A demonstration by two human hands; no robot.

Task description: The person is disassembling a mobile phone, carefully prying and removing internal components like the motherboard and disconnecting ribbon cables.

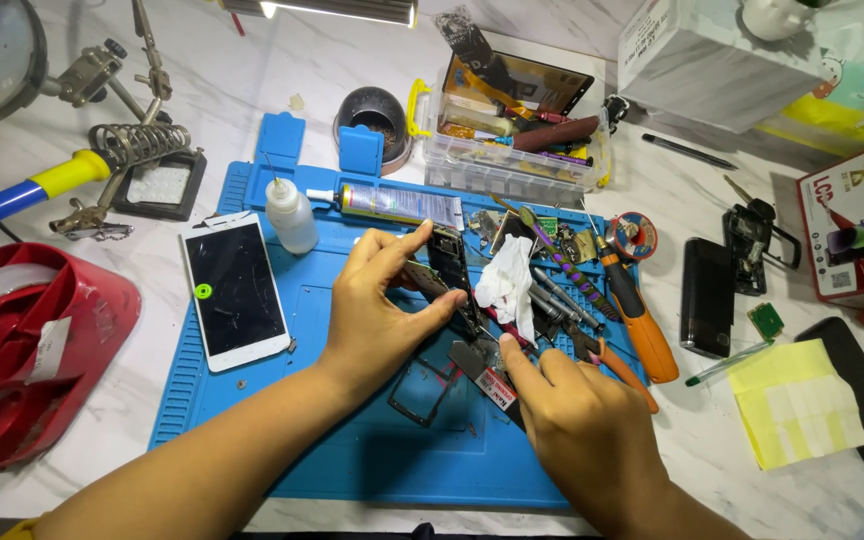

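Observation:
My left hand (377, 305) pinches a narrow dark phone frame (450, 262), thumb and fingers closed on it above the blue work mat (252, 400). Just below and to the right, my right hand (577, 420) grips a dark flat tool (480, 368) with a small red and white label, its tip pointing at the lower end of the frame. A thin black bezel (422, 392) lies on the mat under the hands. A crumpled white cloth (510, 282) sits beside the frame.
A white phone with a dark screen (235, 290) lies on the mat's left. Small white bottle (290, 215), glue tube (392, 203), orange screwdriver (637, 318), clear parts box (512, 130), black phone (707, 296), yellow paper (794, 402), red housing (22, 350), soldering stand (132, 150).

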